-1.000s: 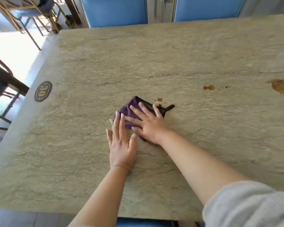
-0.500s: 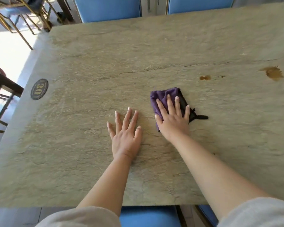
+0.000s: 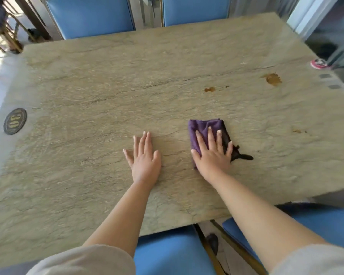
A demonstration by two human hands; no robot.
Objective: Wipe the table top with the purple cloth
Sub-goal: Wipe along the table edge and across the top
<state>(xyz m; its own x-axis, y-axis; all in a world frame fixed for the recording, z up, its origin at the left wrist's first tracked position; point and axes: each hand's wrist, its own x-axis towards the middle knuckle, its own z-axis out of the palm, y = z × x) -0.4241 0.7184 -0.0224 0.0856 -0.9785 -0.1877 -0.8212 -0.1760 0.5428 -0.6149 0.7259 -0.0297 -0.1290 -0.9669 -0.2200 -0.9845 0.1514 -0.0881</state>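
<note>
A person leans over a big stone table [image 3: 107,80] and both arms reach out across it. The sleeves are pushed up, so the forearms are bare.

The right hand [image 3: 212,155] lies flat on the purple cloth [image 3: 202,129]. Its fingers are straight and a little spread, and they point away from the person. The palm and fingers press the cloth down on the table. The hand does not curl around the cloth. The right arm is long and nearly straight, and it comes in from the bottom right corner.

The cloth is folded into a small pad. It sits on the table a bit right of the middle. Its far part sticks out past the fingertips. It has a dark edge on the right side, and a thin dark tail sticks out near the little finger.

The left hand [image 3: 144,157] rests flat on the bare table, just left of the cloth but not touching it. Its fingers are straight and close together, and it holds nothing.

3 brown stains show on the table. A small stain [image 3: 209,89] is beyond the cloth. A bigger stain [image 3: 273,78] is farther right. A faint stain [image 3: 298,131] is to the right of the cloth.

A round dark badge [image 3: 15,121] with the number 30 sits near the left edge. Blue chairs [image 3: 89,15] stand at the far side.
</note>
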